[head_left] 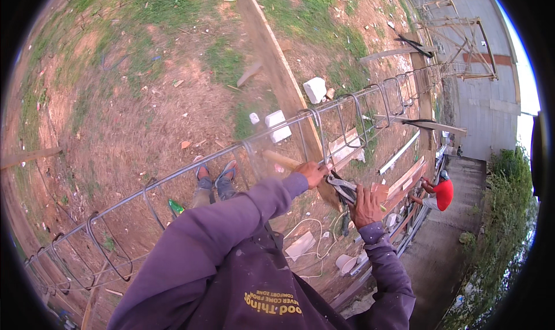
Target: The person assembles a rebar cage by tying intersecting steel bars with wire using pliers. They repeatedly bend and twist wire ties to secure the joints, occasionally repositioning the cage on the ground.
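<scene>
A rebar cage (211,156) with bent stirrups crosses from the lower left to the upper right, resting across a wooden plank (283,70). My left hand (312,174) is closed at a lower bar of the cage, beside the plank; what its fingers pinch is too small to make out. Just right of it, my right hand (368,206) is wrapped round the handles of metal pincers (342,184). The pincers' jaws point left, toward my left fingertips, close to the plank's near end.
White blocks (278,126) lie beyond the cage. Boards (407,177), a pale cable (319,237) and a bucket (346,263) lie at the right. A person in a red shirt (444,195) crouches farther right. More wooden supports (430,125) bear the cage's far end.
</scene>
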Tool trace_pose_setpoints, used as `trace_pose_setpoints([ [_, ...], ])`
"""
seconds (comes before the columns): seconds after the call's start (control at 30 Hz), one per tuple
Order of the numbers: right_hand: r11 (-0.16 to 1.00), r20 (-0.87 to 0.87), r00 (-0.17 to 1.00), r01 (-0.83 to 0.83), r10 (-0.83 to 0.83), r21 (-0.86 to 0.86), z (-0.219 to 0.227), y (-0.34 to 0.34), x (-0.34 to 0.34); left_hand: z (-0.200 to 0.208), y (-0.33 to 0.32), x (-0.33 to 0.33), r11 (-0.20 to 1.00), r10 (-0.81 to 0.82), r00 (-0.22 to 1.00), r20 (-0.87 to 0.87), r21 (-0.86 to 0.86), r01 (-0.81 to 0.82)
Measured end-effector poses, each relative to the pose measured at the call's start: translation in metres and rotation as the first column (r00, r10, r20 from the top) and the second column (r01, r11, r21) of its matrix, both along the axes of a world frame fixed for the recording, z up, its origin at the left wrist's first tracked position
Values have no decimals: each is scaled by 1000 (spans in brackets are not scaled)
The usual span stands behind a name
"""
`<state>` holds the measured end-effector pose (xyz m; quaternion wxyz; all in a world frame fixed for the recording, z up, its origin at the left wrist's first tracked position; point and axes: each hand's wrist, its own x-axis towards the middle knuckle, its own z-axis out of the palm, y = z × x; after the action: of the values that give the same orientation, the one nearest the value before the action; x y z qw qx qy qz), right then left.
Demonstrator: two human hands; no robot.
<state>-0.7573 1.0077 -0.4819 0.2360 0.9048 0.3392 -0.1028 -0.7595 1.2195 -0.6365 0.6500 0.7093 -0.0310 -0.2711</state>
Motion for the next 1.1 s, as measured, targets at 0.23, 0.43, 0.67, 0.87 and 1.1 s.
trace_pose_setpoints([
  [0.23,928,-346,886,361,-309,96,-6,-3,2,-12,-7,-1,989,141,982,124,25,-145],
  [0.43,193,-857,-426,851,-290,-488,-17,-3,7,-19,-13,5,997,58,992,-114,-37,-63],
  [0.67,880,-287,899,403,-330,251,8,14,-19,-10,-5,1,993,114,992,-43,23,-114],
  [0.87,960,22,994,-107,105,260,12,4,-9,-1,0,0,983,172,985,-25,-67,-173],
  [1.1,-198,-855,-509,852,-101,-484,-33,-9,-33,0,0,0,979,130,979,-154,-133,-151],
])
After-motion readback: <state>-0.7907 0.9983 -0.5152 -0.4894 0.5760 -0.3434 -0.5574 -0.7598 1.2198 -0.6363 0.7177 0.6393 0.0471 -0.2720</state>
